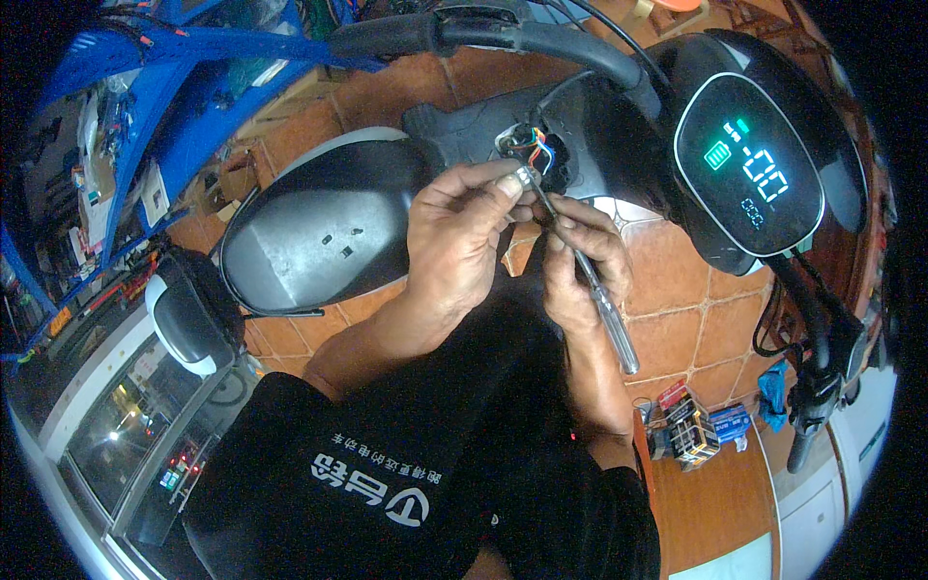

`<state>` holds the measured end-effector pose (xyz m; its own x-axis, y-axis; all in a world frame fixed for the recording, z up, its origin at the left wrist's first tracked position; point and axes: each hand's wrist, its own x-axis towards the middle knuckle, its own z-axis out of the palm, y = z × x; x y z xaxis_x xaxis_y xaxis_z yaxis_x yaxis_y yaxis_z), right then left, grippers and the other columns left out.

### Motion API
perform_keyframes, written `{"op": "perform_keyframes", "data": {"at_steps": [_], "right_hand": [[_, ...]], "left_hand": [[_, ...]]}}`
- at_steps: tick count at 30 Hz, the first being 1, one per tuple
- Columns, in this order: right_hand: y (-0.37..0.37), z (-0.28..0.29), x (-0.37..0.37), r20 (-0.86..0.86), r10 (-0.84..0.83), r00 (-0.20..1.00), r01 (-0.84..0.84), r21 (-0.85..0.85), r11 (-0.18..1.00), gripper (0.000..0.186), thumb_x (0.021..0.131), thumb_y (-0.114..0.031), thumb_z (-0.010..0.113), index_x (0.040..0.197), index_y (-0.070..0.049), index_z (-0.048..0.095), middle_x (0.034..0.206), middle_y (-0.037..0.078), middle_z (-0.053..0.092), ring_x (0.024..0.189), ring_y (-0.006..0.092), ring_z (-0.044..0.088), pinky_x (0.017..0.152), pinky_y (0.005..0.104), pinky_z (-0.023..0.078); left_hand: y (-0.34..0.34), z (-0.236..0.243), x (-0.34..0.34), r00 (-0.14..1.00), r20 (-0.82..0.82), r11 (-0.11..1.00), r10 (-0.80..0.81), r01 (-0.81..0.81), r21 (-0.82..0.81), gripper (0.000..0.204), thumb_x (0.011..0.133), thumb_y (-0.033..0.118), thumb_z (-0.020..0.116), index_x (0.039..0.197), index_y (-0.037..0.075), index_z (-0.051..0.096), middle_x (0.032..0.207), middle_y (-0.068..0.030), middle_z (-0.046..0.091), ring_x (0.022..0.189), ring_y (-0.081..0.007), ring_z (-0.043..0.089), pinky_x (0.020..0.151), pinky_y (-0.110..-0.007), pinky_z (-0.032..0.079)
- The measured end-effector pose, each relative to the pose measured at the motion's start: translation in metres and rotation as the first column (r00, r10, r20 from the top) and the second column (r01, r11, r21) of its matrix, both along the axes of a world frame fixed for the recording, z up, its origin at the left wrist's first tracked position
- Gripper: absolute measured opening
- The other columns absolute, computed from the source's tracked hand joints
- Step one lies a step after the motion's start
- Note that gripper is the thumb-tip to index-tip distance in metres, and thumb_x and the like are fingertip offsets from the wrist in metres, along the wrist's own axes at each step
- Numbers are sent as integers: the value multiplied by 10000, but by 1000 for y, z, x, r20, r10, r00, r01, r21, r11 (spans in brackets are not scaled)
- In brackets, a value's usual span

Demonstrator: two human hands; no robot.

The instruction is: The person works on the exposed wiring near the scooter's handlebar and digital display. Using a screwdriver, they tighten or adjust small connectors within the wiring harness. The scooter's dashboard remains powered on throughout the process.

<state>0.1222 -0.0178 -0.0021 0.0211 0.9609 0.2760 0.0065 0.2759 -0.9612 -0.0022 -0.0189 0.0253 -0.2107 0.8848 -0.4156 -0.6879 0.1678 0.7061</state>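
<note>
My left hand (454, 232) pinches a small pale connector-like piece (525, 177) between thumb and fingers. My right hand (588, 259) grips a screwdriver (609, 324) with a clear handle, its shaft slanting up to the left. The tip meets or comes very near the small piece; exact contact is too small to tell. Just beyond my fingertips, thin coloured wires (541, 145) come out of an opening in the dark body of an electric scooter (619, 135). On the scooter's black seat (372, 198), left of my hand, lie several tiny black parts (346, 252).
At the right, the scooter's lit display (749, 164) and handlebar grip (804, 425) stand out. Another bar (522, 37) crosses the top. Blue shelving (164, 116) holds supplies at left. Small boxes (691, 430) sit on a wooden surface (715, 503). Orange tiles (667, 338) cover the floor.
</note>
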Motion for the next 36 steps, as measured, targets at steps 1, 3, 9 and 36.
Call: {"op": "perform_keyframes", "data": {"at_steps": [1, 3, 9, 36], "right_hand": [[1, 2, 0, 15, 5, 1000, -5, -6, 1000, 122, 772, 17, 644, 876, -30, 601, 974, 184, 658, 858, 237, 661, 738, 308, 526], [1, 4, 1, 48, 15, 999, -16, 18, 1000, 118, 772, 14, 645, 873, -28, 599, 968, 180, 660, 857, 239, 661, 741, 314, 527], [1, 7, 1, 94, -9, 996, 5, 36, 999, 110, 766, 12, 647, 861, -27, 605, 947, 175, 664, 852, 246, 665, 731, 313, 530], [-1, 10, 1, 141, -17, 990, 12, 41, 999, 131, 744, 32, 640, 855, -32, 610, 948, 162, 667, 849, 239, 661, 713, 306, 528]], "left_hand": [[0, 1, 0, 1000, 14, 1000, 3, -3, 4, 161, 873, 29, 570, 1021, -24, 608, 963, -177, 658, 833, -239, 653, 751, -358, 543], [1, 1, 0, 999, 42, 1000, 7, -8, 13, 162, 872, 30, 573, 1020, -24, 608, 966, -177, 658, 836, -240, 655, 751, -355, 543], [0, 1, 1, 1000, 26, 1000, 3, -3, -13, 161, 870, 31, 577, 1018, -25, 607, 965, -176, 659, 831, -240, 657, 748, -348, 539], [-1, 0, 3, 999, -30, 1000, 12, -13, -10, 156, 868, 26, 575, 1012, -29, 602, 944, -169, 660, 811, -221, 647, 752, -338, 529]]}}
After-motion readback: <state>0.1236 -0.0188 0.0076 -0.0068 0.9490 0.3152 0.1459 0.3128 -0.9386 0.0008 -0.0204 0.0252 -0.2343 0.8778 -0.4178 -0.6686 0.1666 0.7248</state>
